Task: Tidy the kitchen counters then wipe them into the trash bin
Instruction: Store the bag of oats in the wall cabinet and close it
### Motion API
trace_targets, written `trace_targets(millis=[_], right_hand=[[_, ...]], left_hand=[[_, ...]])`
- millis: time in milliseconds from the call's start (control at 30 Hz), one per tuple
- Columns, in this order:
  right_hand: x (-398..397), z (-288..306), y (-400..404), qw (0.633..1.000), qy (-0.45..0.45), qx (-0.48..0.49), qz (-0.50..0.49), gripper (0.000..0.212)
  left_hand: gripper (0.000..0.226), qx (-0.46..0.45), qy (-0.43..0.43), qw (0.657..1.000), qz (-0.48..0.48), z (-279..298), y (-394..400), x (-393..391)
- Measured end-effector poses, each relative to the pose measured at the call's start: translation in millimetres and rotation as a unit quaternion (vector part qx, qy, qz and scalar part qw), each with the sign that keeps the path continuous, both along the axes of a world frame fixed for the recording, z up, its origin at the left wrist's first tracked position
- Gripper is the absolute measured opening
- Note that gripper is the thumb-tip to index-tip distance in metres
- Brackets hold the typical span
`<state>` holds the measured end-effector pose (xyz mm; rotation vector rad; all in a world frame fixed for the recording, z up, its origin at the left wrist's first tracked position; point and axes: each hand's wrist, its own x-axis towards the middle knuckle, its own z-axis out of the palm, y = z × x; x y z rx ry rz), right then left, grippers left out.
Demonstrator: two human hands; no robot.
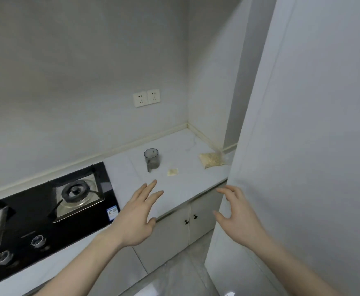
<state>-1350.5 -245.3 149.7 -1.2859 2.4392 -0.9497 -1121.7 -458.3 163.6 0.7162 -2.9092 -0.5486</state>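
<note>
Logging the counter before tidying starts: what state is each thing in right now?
Left hand: open, holding nothing.
Right hand: open, holding nothing.
Clear measuring cup: upright on the counter.
Small packet: lying flat.
Bag of grains: lying flat.
Cabinet doors: closed.

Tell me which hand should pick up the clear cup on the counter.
Left. The left hand hovers open over the counter, nearest the clear cup; the right hand hangs off the counter's edge, farther away.

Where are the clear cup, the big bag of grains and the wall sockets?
clear cup (152, 159): head view, on its see-through side wall.
bag of grains (211, 160): head view, on the filled middle.
wall sockets (146, 98): head view, where the two plates meet.
</note>
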Motion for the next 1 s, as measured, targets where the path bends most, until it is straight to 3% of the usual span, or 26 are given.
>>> trace_targets(millis=[267,500,733,1000], right_hand=[[60.1,-11.5,-85.7,0.994,-0.045,0.018,0.094,0.058],[76.9,-46.0,-131.6,0.988,-0.103,0.045,0.104,0.057],[30.4,-68.1,-185.1,0.982,-0.164,0.085,0.036,0.062],[-84.4,-106.1,-260.0,0.955,-0.246,0.121,-0.111,0.07]], left_hand=[[0.071,0.002,0.012,0.995,0.095,7.2,-29.0,92.3],[0.068,-0.005,0.032,0.99,0.134,1.4,-60.5,136.8],[0.066,-0.006,0.007,0.989,0.149,1.5,-100.4,135.8],[0.067,0.023,-0.001,0.987,0.158,-14.1,-152.3,62.9]])
